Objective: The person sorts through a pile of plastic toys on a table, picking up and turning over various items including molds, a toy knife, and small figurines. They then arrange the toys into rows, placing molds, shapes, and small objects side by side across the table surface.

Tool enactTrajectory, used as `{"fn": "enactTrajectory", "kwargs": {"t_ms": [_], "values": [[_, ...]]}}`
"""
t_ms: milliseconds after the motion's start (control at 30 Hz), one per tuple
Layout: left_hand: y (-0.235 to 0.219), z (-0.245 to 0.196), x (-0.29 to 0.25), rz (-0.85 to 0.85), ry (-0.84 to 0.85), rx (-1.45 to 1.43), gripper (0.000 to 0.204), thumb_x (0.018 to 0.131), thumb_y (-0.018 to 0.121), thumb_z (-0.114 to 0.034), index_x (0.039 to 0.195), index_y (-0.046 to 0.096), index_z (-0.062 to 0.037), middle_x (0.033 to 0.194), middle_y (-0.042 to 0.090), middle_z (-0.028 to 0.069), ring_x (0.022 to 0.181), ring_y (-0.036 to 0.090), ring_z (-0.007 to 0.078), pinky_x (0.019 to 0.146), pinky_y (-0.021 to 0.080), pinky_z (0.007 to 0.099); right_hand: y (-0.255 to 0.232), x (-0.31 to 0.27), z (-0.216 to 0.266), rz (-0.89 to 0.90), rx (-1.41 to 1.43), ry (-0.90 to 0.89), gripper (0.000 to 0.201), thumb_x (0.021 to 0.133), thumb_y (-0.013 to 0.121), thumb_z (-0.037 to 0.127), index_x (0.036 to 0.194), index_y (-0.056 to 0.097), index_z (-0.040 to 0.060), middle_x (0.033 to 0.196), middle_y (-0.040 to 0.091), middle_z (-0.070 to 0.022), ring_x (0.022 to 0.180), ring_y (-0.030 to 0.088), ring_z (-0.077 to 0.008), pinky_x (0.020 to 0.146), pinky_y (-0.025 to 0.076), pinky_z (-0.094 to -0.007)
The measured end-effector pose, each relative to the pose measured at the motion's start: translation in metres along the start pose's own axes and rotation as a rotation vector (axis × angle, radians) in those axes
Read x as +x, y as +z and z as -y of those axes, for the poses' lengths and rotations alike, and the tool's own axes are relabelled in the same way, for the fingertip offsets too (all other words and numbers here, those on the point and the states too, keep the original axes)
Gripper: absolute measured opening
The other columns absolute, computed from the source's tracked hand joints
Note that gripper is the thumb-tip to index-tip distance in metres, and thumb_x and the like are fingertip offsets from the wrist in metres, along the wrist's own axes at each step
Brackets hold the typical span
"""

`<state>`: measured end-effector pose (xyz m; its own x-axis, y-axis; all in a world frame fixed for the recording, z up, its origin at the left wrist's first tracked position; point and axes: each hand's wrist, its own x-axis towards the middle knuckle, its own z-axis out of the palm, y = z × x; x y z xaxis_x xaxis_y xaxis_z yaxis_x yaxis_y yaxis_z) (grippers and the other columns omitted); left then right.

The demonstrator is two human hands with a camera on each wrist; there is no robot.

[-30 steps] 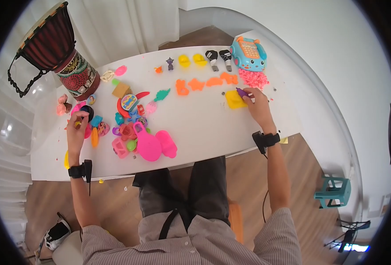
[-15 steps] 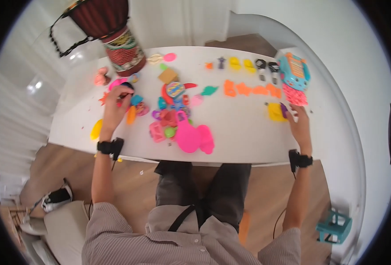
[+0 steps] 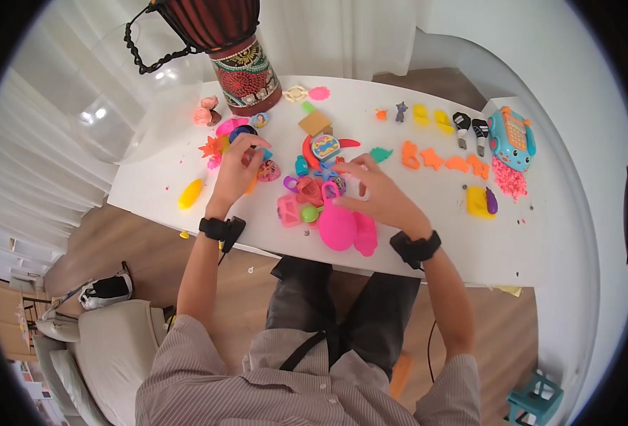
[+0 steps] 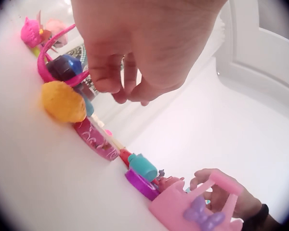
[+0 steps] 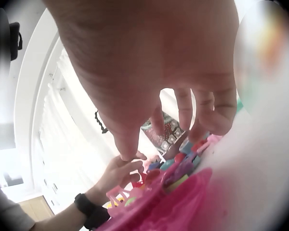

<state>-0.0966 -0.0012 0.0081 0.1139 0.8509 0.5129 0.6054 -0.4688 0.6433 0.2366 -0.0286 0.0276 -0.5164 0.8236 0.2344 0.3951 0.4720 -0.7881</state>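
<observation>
My left hand [image 3: 237, 174] hovers at the left toy cluster with loosely bent fingers and nothing in them. Just past its fingertips lies a dark blue toy [image 3: 241, 133], with a bright pink ring [image 4: 42, 67] around it in the left wrist view. An orange toy [image 4: 65, 102] is below that hand. My right hand [image 3: 383, 192] reaches over the middle pile, thumb and fingers spread, holding nothing. Beneath it are a pink toy pan [image 3: 337, 228], a blue star [image 3: 325, 172] and a red mould [image 3: 309, 190]. A purple toy eggplant [image 3: 491, 201] rests on a yellow piece [image 3: 476, 201] at the right.
A tall drum [image 3: 246, 78] stands at the back left. Along the back right are orange cutouts [image 3: 431, 158], small figures and a blue toy phone [image 3: 510, 138] beside pink beads [image 3: 509, 177]. A yellow piece [image 3: 190, 193] lies near the left edge. A pink toy bag [image 4: 173, 209] sits in the pile.
My right hand has let go of the toy eggplant and crossed left to the middle pile. My left hand stays by the left cluster. The head view has swung left.
</observation>
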Motion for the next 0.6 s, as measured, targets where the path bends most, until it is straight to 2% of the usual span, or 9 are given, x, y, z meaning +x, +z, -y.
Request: {"fn": "enactTrajectory", "kwargs": {"t_ms": [100, 167, 267, 300, 367, 400, 433, 533, 600], "values": [[0.004, 0.004, 0.007, -0.028, -0.008, -0.032, 0.016, 0.093, 0.063, 0.006, 0.105, 0.068, -0.0035, 0.103, 0.066, 0.0056, 0.078, 0.064, 0.0148, 0.068, 0.051, 0.0271, 0.016, 0.018, -0.005, 0.063, -0.073, -0.018, 0.04, 0.095, 0.075, 0.028, 0.13, 0.068, 0.0128, 0.121, 0.061, -0.013, 0.095, 0.066, -0.0259, 0.083, 0.055, -0.036], [0.01, 0.004, 0.019, -0.035, -0.041, -0.059, 0.015, 0.094, 0.062, 0.006, 0.104, 0.068, -0.0037, 0.103, 0.066, 0.0058, 0.077, 0.064, 0.0148, 0.067, 0.05, 0.0271, 0.019, 0.036, -0.014, -0.008, -0.029, -0.133, 0.037, 0.093, 0.075, 0.025, 0.127, 0.068, 0.011, 0.117, 0.065, -0.0145, 0.094, 0.067, -0.0293, 0.082, 0.055, -0.0374], [0.022, 0.007, 0.038, -0.091, -0.036, -0.078, 0.018, 0.093, 0.06, 0.007, 0.104, 0.069, -0.0045, 0.101, 0.065, 0.0062, 0.074, 0.063, 0.0148, 0.065, 0.05, 0.0268, 0.016, 0.059, -0.021, -0.003, 0.08, -0.02, 0.032, 0.093, 0.074, 0.021, 0.122, 0.07, 0.0097, 0.111, 0.07, -0.0143, 0.091, 0.069, -0.0299, 0.08, 0.056, -0.0377], [0.027, 0.012, 0.046, -0.12, 0.04, -0.082, 0.019, 0.093, 0.06, 0.008, 0.104, 0.069, -0.005, 0.101, 0.065, 0.0064, 0.074, 0.063, 0.0147, 0.064, 0.05, 0.0263, 0.023, 0.065, -0.028, -0.017, 0.077, -0.006, 0.032, 0.093, 0.074, 0.021, 0.122, 0.07, 0.0097, 0.111, 0.07, -0.0143, 0.091, 0.069, -0.0299, 0.08, 0.056, -0.0377], [0.047, 0.022, 0.064, -0.136, 0.151, -0.16, 0.022, 0.092, 0.059, 0.009, 0.103, 0.069, -0.0063, 0.102, 0.065, 0.0054, 0.074, 0.06, 0.0125, 0.062, 0.048, 0.0252, 0.032, 0.069, -0.05, -0.19, 0.15, -0.238, 0.027, 0.092, 0.075, 0.012, 0.119, 0.074, 0.0083, 0.09, 0.07, -0.008, 0.071, 0.06, -0.0145, 0.067, 0.051, -0.0306], [0.053, 0.022, 0.069, -0.114, 0.081, -0.203, 0.022, 0.092, 0.058, 0.01, 0.101, 0.069, -0.0067, 0.103, 0.066, 0.0039, 0.074, 0.058, 0.0107, 0.061, 0.048, 0.0248, 0.021, 0.065, -0.045, -0.173, 0.187, -0.196, 0.026, 0.093, 0.074, 0.012, 0.118, 0.074, 0.0087, 0.087, 0.07, -0.0071, 0.068, 0.059, -0.0134, 0.065, 0.05, -0.0296], [0.058, 0.024, 0.078, -0.084, 0.102, -0.224, 0.023, 0.094, 0.055, 0.011, 0.101, 0.069, -0.0059, 0.105, 0.065, 0.0032, 0.073, 0.057, 0.0089, 0.061, 0.047, 0.0242, 0.009, 0.062, -0.038, -0.161, 0.229, -0.147, 0.024, 0.093, 0.074, 0.013, 0.118, 0.074, 0.0091, 0.083, 0.07, -0.0062, 0.065, 0.059, -0.0124, 0.063, 0.049, -0.0285], [0.07, 0.023, 0.095, -0.089, 0.107, -0.221, 0.023, 0.097, 0.052, 0.011, 0.107, 0.067, -0.0045, 0.111, 0.064, 0.0045, 0.071, 0.055, 0.0077, 0.061, 0.045, 0.0226, -0.002, 0.06, -0.053, -0.285, 0.36, -0.066, 0.019, 0.094, 0.074, 0.015, 0.112, 0.075, 0.008, 0.076, 0.069, -0.004, 0.061, 0.056, -0.0111, 0.059, 0.046, -0.0277], [0.068, 0.038, 0.099, -0.061, -0.044, -0.279, 0.022, 0.1, 0.051, 0.007, 0.11, 0.066, -0.0068, 0.112, 0.064, -0.0007, 0.07, 0.05, 0.0044, 0.059, 0.04, 0.0197, -0.004, 0.059, -0.059, -0.438, 0.318, -0.137, 0.015, 0.095, 0.074, 0.017, 0.106, 0.075, 0.007, 0.074, 0.067, -0.004, 0.06, 0.057, -0.0104, 0.058, 0.046, -0.028]]}}
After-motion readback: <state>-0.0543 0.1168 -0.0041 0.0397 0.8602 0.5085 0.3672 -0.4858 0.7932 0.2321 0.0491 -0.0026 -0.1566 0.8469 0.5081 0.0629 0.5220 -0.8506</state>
